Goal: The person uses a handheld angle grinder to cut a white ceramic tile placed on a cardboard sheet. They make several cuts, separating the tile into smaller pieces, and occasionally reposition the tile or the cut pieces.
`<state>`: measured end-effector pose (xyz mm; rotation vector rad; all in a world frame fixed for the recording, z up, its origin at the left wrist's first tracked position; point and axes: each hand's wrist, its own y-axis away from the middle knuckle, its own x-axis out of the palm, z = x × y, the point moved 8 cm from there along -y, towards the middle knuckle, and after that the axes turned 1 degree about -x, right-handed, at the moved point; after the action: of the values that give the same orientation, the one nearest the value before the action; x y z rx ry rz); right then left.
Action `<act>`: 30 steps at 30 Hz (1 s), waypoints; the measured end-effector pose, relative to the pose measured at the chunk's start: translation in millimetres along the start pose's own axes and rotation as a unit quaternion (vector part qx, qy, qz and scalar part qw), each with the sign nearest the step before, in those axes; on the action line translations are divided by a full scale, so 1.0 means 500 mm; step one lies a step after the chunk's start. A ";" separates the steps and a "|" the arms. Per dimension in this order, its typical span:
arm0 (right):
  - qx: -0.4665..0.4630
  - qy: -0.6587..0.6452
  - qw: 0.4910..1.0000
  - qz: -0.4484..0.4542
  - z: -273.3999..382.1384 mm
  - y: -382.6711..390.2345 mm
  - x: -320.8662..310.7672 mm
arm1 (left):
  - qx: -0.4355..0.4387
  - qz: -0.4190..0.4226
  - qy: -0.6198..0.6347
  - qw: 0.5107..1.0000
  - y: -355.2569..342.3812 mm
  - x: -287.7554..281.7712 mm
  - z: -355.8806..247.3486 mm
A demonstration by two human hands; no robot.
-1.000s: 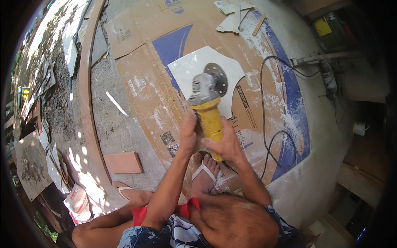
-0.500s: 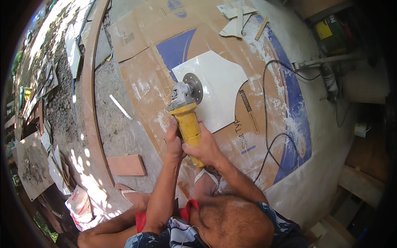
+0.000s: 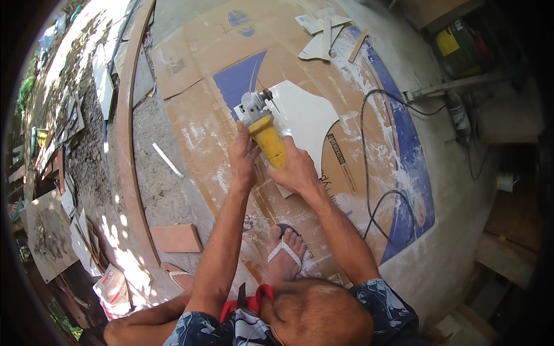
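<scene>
A yellow and grey angle grinder [image 3: 265,136] is raised over a white tile [image 3: 309,115] with a curved cutout in its edge, lying on cardboard [image 3: 190,132]. The grinder's disc [image 3: 271,98] is seen nearly edge-on. My left hand [image 3: 243,158] grips it just behind the grey head, on the left side. Closed round the lower part of the yellow body is my right hand [image 3: 294,167]. Whether the disc touches the tile is unclear. My sandalled foot [image 3: 280,259] rests on the cardboard below.
A black cable [image 3: 362,144] loops at right, near a spray can [image 3: 459,115] and a green container [image 3: 456,52]. Tile scraps [image 3: 320,40] lie at the top. A long plank [image 3: 130,144], a short reddish board [image 3: 175,238] and broken panels [image 3: 52,225] lie on the left.
Both hands moved the grinder leftward, then higher up in the view. It has turned, so the disc's broad face now appears thin. More of the foot below now shows.
</scene>
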<state>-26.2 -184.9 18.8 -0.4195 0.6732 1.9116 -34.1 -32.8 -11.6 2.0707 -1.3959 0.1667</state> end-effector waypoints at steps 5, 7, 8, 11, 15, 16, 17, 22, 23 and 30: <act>0.002 0.005 1.000 -0.004 0.011 -0.092 0.022 | 0.043 -0.022 -0.124 0.991 -0.095 -0.018 -0.052; 0.001 -0.002 1.000 -0.006 0.016 -0.108 0.031 | 0.072 -0.015 -0.125 0.989 -0.109 -0.014 -0.050; 0.014 -0.004 1.000 0.001 0.014 -0.111 0.037 | 0.087 -0.011 -0.125 0.988 -0.112 -0.015 -0.050; 0.048 -0.008 0.999 0.013 0.014 -0.115 0.038 | 0.095 0.001 -0.125 0.988 -0.123 -0.027 -0.041; 0.058 -0.007 0.998 0.006 0.020 -0.121 0.033 | 0.092 0.014 -0.148 0.985 -0.131 -0.031 -0.040; 0.058 -0.006 0.998 0.006 0.020 -0.123 0.033 | 0.092 0.015 -0.151 0.984 -0.133 -0.033 -0.040; 0.055 -0.001 0.998 0.012 0.023 -0.125 0.035 | 0.091 0.016 -0.154 0.984 -0.135 -0.034 -0.040; 0.046 0.005 0.999 0.017 0.016 -0.132 0.042 | 0.083 0.012 -0.161 0.983 -0.134 -0.031 -0.043; 0.046 0.004 0.999 0.017 0.015 -0.133 0.043 | 0.083 0.013 -0.161 0.983 -0.135 -0.032 -0.042; 0.043 0.001 0.999 0.012 0.016 -0.135 0.044 | 0.094 -0.007 -0.175 0.980 -0.135 -0.035 -0.046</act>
<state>25.9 -142.5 -5.1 -0.3608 0.7625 1.8964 22.5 10.1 -29.5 2.3507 -1.6233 -0.0805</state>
